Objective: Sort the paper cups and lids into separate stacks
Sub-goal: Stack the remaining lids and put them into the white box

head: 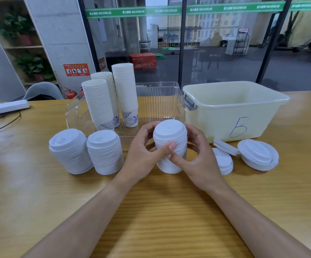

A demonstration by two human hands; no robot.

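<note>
Both hands are wrapped round a tall stack of white lids (170, 148) standing on the wooden bench (160, 211) at the centre of the view. The left hand (143, 155) curls its grip round the stack's left side, thumb pressed across the front; the right hand (197, 157) curls round the right side, its thumb meeting the left one at the front of the stack. Each grip holds the stack, with the fingers hidden behind it.

At about 9 o'clock from the held stack stand two more lid stacks, the nearer one (105, 154) just beside the left hand and the farther one (70, 150) touching it. At 3 o'clock lie loose lids: a short pile tipped on its side (223, 162), a few leaning against the tub (225, 146), and a low heap lying flat (259, 154).

At 11 o'clock, behind the hands, a clear plastic tray (162, 101) holds three tall stacks of paper cups (124, 94), upright and close together. At 1 o'clock sits a pale yellow tub (234, 112) marked with a handwritten letter, touching the tray's right wall.

Far off at 9 o'clock a white power strip (9, 107) lies near the bench edge with dark cables beside it
</note>
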